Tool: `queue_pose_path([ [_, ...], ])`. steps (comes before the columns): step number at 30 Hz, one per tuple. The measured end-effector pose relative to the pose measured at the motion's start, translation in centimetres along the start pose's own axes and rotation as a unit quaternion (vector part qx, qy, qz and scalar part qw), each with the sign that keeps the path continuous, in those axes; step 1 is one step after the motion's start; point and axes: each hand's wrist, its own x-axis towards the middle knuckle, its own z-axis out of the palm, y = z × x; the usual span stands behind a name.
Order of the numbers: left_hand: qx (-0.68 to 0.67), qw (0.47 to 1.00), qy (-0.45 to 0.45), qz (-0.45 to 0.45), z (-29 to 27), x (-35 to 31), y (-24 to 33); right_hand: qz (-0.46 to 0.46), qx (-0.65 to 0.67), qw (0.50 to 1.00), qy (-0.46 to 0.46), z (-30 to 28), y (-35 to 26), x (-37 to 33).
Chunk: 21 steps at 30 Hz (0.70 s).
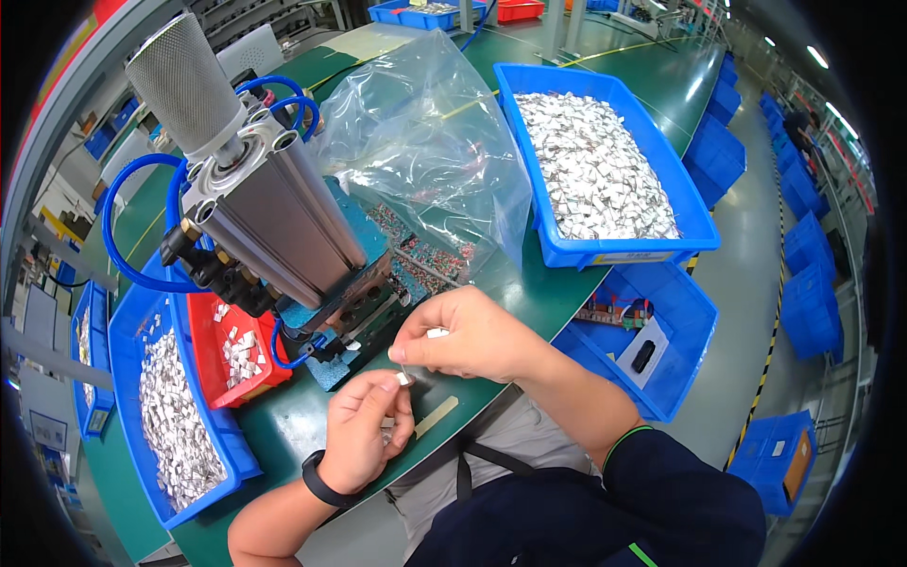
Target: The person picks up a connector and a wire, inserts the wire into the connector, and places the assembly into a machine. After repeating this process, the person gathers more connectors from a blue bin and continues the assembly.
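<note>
My left hand, with a black band at its wrist, is closed over the green table's near edge. Thumb and forefinger pinch a small white part. Just above it, my right hand is closed too, its thumb and fingertips pressed together near that part. Another small white piece shows between the right hand's fingers. Whether the fingertips also grip a thin lead is too small to tell. Beyond both hands stands a pneumatic press with a silver cylinder, knurled top and blue hoses.
Blue bins full of small white parts stand at the left and far right. A red tray holds several more. Clear plastic lies behind the press. A lower blue bin is at the right. A pale strip lies near the edge.
</note>
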Motion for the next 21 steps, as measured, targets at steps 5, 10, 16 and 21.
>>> queue_pose_path([
  [5, -0.059, 0.995, 0.074, 0.043, -0.2, 0.0, 0.3, 0.064, 0.062, 0.994, 0.057, 1.0, 1.0, -0.1],
  [10, -0.092, 0.992, 0.065, 0.054, 0.0, 0.7, 0.0, 0.010, 0.074, 0.995, 0.069, 2.5, 2.5, 0.0],
  [16, -0.101, 0.992, 0.059, 0.038, -0.1, 0.7, 0.3, -0.021, 0.074, 0.994, 0.081, 2.6, 2.5, 0.4],
  [21, -0.132, 0.989, 0.062, 0.028, -0.4, 0.4, 0.3, 0.015, 0.121, 0.990, 0.069, 2.5, 1.7, 1.6],
])
